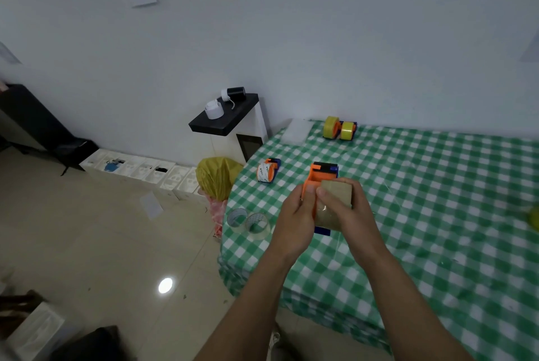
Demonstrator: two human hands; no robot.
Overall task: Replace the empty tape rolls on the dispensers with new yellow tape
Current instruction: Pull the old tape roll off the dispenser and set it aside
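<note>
Head view, down over 2 bare forearms onto a counter in green-and-white checked cloth. Over its left part, left hand curled round the left side of an orange-and-blue dispenser, thumb on the orange edge. Against it, right hand wrapped round a bare brown cardboard core, thumb across the core's top, fingers hidden behind. Core pressed to the dispenser's right side; on the spindle or just off it, impossible to tell. Dispenser between both hands, lifted or resting on the cloth: unclear.

Just left of that, second dispenser lying on the cloth with a white printed roll. Far back by the wall, 2 more dispensers side by side, touching, each loaded with yellow tape. At the near-left edge, 2 clear tape rolls, touching each other. Yellow object cut off by the right frame edge, too little shown to name.

Beyond the counter, black-topped cabinet against the wall; yellow bag on the floor beside the counter.
</note>
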